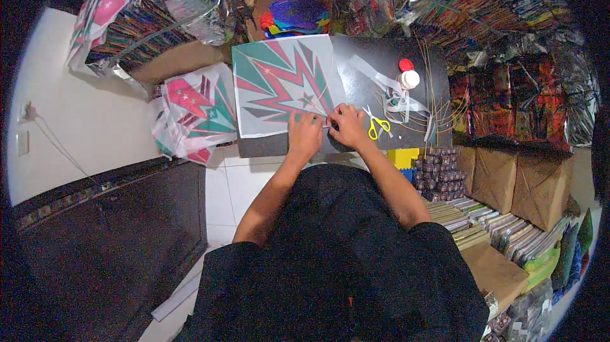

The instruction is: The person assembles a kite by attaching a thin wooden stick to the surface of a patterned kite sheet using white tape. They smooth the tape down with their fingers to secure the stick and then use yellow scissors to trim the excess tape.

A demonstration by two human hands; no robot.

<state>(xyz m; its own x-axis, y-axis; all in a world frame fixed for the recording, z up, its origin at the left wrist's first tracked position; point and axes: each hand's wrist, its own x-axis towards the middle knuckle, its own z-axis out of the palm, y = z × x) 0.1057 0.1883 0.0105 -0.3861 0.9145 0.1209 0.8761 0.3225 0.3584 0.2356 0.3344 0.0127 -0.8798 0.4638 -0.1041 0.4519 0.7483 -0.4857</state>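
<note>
A square kite sheet (279, 88), white with a green, red and grey star pattern, lies on the dark table (362, 50). Thin pale lines that look like sticks run across it toward its near right corner. At that corner, my left hand (306, 132) presses bent fingers onto the sheet's near edge. Just to the right, my right hand (348, 126) has its fingers closed on the corner, fingertips close to the left hand's. What lies between those fingertips is too small to make out. Yellow-handled scissors (379, 127) lie beside my right hand.
Right of the sheet are a white bottle (410, 80), a red cap (405, 65), white strips (375, 74) and thin sticks (433, 81). More printed sheets (197, 110) overhang the table's left side. Stacked packaged goods (489, 12) and brown boxes (540, 183) crowd the right.
</note>
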